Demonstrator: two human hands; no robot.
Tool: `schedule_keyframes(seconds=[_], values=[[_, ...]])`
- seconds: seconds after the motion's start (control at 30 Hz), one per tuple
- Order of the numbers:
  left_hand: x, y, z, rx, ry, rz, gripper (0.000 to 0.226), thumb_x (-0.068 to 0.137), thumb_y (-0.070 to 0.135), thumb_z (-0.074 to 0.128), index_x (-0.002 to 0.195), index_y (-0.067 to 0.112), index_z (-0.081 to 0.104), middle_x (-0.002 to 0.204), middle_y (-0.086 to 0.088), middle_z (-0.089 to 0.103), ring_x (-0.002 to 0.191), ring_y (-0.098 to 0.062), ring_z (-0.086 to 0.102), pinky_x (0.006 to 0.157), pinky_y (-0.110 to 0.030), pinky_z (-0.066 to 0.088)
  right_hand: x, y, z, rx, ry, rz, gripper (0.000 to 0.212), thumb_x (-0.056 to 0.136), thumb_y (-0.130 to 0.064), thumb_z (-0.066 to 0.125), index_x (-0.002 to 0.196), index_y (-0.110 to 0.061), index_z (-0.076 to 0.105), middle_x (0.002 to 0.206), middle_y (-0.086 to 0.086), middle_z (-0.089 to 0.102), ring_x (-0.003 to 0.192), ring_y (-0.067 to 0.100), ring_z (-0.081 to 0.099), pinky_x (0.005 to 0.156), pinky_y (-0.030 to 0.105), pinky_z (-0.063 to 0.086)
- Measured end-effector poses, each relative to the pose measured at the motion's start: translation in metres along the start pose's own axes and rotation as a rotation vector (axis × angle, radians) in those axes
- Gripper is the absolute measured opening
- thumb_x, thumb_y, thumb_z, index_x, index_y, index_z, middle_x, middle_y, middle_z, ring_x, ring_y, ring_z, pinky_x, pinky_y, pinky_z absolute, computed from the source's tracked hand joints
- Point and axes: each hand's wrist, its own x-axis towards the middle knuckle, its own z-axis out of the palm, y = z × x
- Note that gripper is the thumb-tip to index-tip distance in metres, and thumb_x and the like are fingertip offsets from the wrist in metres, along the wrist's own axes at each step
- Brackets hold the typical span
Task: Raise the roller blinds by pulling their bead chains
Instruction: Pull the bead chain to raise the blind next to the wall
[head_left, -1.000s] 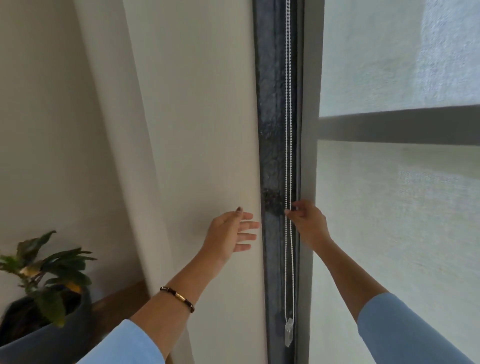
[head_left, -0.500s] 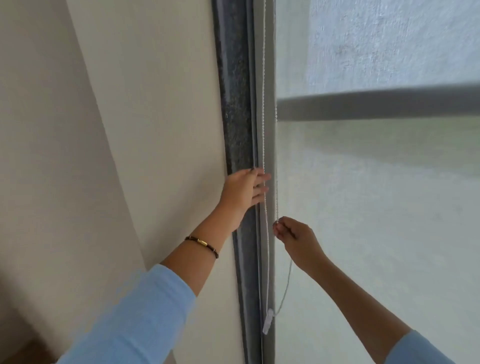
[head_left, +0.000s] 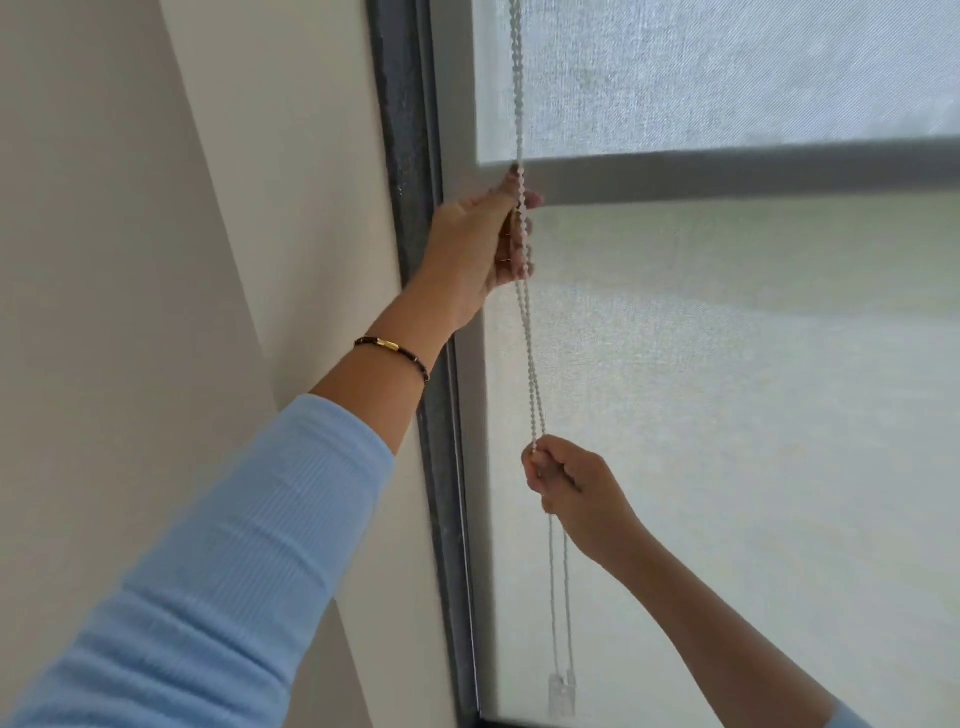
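A white bead chain (head_left: 529, 338) hangs as a double strand in front of the pale translucent roller blind (head_left: 727, 389). My right hand (head_left: 571, 486) is closed on the chain low down, pinching it at the top of the fist. My left hand (head_left: 480, 244) is higher up, with its fingers curled around the chain just below the window's grey crossbar (head_left: 753, 174). Below my right hand the chain loop ends in a clear plastic weight (head_left: 561, 696). The chain's top runs out of view.
A dark window frame (head_left: 415, 156) stands left of the blind, with a cream wall (head_left: 156, 260) beyond it. Both arms wear light blue sleeves; the left wrist carries a dark bracelet (head_left: 395, 353).
My left hand rose and moved right from the frame onto the chain. My right hand has gone lower with the chain. The view tilted up and to the right.
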Motion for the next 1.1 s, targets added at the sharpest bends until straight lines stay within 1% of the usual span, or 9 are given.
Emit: schedule_keyframes(seconds=[0.07, 0.13, 0.3, 0.43, 0.63, 0.83, 1.0, 1.07, 1.1], values=[[-0.009, -0.003, 0.002, -0.014, 0.114, 0.089, 0.048, 0.102, 0.045, 0.048, 0.060, 0.021, 0.051, 0.046, 0.008, 0.040, 0.039, -0.010, 0.031, 0.038, -0.025, 0.029, -0.010, 0.006, -0.016, 0.022, 0.079, 0.015, 0.044, 0.100, -0.008, 0.040, 0.065, -0.035, 0.045, 0.065, -0.011, 0.044, 0.056, 0.007, 0.032, 0.052, 0.014, 0.028], [-0.027, -0.010, 0.004, -0.004, 0.264, 0.202, 0.056, 0.103, 0.047, 0.042, 0.052, 0.024, 0.037, 0.044, 0.003, 0.032, 0.037, -0.014, 0.025, 0.039, -0.025, 0.022, -0.016, 0.014, -0.037, -0.041, 0.213, 0.046, 0.041, 0.102, -0.010, 0.041, 0.069, -0.033, 0.050, 0.062, -0.012, 0.045, 0.053, 0.007, 0.032, 0.048, 0.013, 0.027], [-0.081, -0.019, 0.003, -0.024, 0.266, 0.326, 0.056, 0.104, 0.040, 0.042, 0.053, 0.024, 0.025, 0.044, 0.006, 0.024, 0.035, -0.011, 0.020, 0.038, -0.018, 0.020, -0.003, 0.017, -0.078, -0.123, 0.474, 0.094, 0.034, 0.103, -0.014, 0.043, 0.079, -0.031, 0.060, 0.055, -0.014, 0.046, 0.046, 0.005, 0.035, 0.047, 0.022, 0.031], [-0.099, -0.009, 0.007, 0.037, 0.249, 0.363, 0.057, 0.105, 0.036, 0.041, 0.053, 0.022, 0.025, 0.043, 0.006, 0.023, 0.033, -0.010, 0.020, 0.037, -0.018, 0.021, 0.028, -0.008, -0.087, -0.084, 0.513, 0.090, 0.025, 0.102, -0.016, 0.044, 0.091, -0.024, 0.065, 0.066, -0.006, 0.052, 0.055, 0.013, 0.042, 0.055, 0.033, 0.036], [-0.110, -0.006, 0.015, 0.059, 0.263, 0.349, 0.055, 0.106, 0.033, 0.040, 0.063, 0.011, 0.015, 0.048, -0.003, 0.018, 0.037, -0.013, 0.018, 0.037, -0.020, 0.019, 0.062, -0.050, -0.087, 0.003, 0.488, 0.014, 0.027, 0.098, -0.013, 0.043, 0.088, -0.022, 0.067, 0.062, -0.005, 0.047, 0.048, 0.010, 0.036, 0.044, 0.025, 0.032], [-0.086, -0.009, -0.002, 0.143, 0.330, 0.294, 0.056, 0.105, 0.039, 0.041, 0.064, 0.002, 0.028, 0.051, -0.004, 0.028, 0.038, -0.014, 0.026, 0.040, -0.025, 0.027, 0.010, -0.017, -0.033, -0.172, 0.362, 0.031, 0.043, 0.084, 0.010, 0.042, 0.063, -0.027, 0.045, 0.058, -0.010, 0.041, 0.050, 0.003, 0.033, 0.051, 0.025, 0.027], [-0.068, -0.023, -0.023, 0.229, 0.422, 0.187, 0.031, 0.105, 0.029, 0.043, 0.078, 0.016, 0.050, 0.053, 0.006, 0.046, 0.041, -0.010, 0.040, 0.044, -0.029, 0.039, -0.037, 0.017, -0.010, -0.122, 0.333, 0.057, 0.035, 0.096, -0.013, 0.037, 0.065, -0.029, 0.036, 0.052, -0.013, 0.034, 0.049, 0.008, 0.025, 0.047, 0.025, 0.025], [-0.062, -0.020, -0.023, 0.343, 0.499, 0.222, 0.007, 0.101, 0.019, 0.051, 0.097, 0.016, 0.055, 0.070, 0.006, 0.059, 0.060, -0.012, 0.058, 0.062, -0.036, 0.054, -0.036, 0.016, -0.007, -0.164, 0.345, 0.051, 0.045, 0.097, -0.004, 0.039, 0.063, -0.033, 0.035, 0.051, -0.014, 0.036, 0.049, 0.007, 0.026, 0.047, 0.022, 0.027], [-0.061, -0.017, -0.021, 0.392, 0.522, 0.251, 0.013, 0.096, 0.012, 0.055, 0.109, 0.013, 0.054, 0.087, 0.003, 0.062, 0.078, -0.016, 0.063, 0.079, -0.040, 0.056, -0.036, 0.016, -0.005, -0.175, 0.353, 0.051, 0.050, 0.097, 0.001, 0.040, 0.062, -0.034, 0.035, 0.051, -0.014, 0.037, 0.049, 0.007, 0.027, 0.046, 0.018, 0.025]])
